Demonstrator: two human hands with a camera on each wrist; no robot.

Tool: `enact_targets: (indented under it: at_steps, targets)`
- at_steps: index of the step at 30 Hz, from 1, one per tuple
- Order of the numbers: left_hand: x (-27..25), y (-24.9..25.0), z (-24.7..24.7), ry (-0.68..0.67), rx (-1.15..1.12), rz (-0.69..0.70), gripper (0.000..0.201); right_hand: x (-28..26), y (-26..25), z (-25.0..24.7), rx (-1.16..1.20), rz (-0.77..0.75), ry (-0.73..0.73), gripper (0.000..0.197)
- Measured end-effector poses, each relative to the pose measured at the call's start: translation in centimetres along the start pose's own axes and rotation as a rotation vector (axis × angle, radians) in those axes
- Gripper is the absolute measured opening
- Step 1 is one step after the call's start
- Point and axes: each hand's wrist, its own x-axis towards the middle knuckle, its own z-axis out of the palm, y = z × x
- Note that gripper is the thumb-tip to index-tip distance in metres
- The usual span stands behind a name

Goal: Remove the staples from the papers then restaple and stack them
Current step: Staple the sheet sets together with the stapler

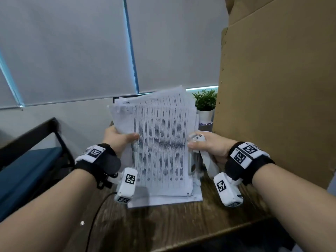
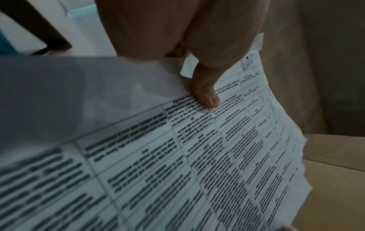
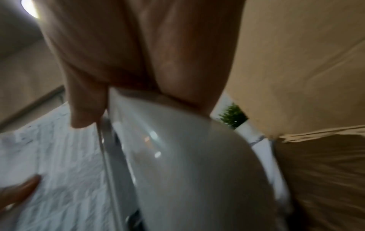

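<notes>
The sheaf of papers (image 1: 160,142) is held upright over the bench (image 1: 163,224), pinched by the left hand (image 1: 120,138). The right hand (image 1: 209,146) is closed on what seems a white stapler (image 1: 209,160). Edges should be squared first; the cardboard box (image 1: 272,88) stands near on the right.

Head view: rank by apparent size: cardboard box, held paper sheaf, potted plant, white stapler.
1. cardboard box
2. held paper sheaf
3 and 4. potted plant and white stapler: look alike; stapler partly hidden by the right hand.
</notes>
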Motion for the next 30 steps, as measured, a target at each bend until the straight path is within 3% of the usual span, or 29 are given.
enact_targets:
  at_steps: [4,7,16,18,20,23,24,26,30]
  targets:
    - [-0.1,4.3,-2.0,0.107,-0.037,0.155,0.038,1.5,-4.8,2.9,0.191,-0.164,0.036,0.016]
    - [-1.1,4.1,-2.2,0.154,0.036,0.183,0.049,2.0,-6.4,5.5,0.186,-0.217,0.006,0.016]
    - [-2.4,-0.6,-5.2,0.245,0.145,0.134,0.102,2.5,-3.4,8.1,0.035,-0.21,0.048,0.017]
    - [-2.2,-1.0,-5.5,0.258,0.108,0.11,0.109,3.2,-2.5,8.2,-0.027,-0.198,0.042,0.033]
    - [-1.8,-1.8,-6.0,0.242,0.035,0.046,0.102,4.0,-1.3,8.3,-0.025,-0.19,0.031,0.04]
    - [-2.0,-2.5,-6.1,0.174,-0.017,0.038,0.058,4.1,-1.2,8.6,-0.056,-0.2,0.004,0.038]
    - [-2.1,-2.7,-6.0,0.18,-0.016,0.049,0.052,4.0,-1.5,8.7,-0.059,-0.218,-0.013,0.033]
    - [-2.3,-2.6,-5.7,0.241,-0.044,0.086,0.055,4.1,-1.6,8.8,0.038,-0.235,0.002,0.02]
    - [-2.2,-2.0,-5.0,0.295,0.017,0.152,0.067,4.5,-1.3,8.7,0.006,-0.284,0.005,0.017]
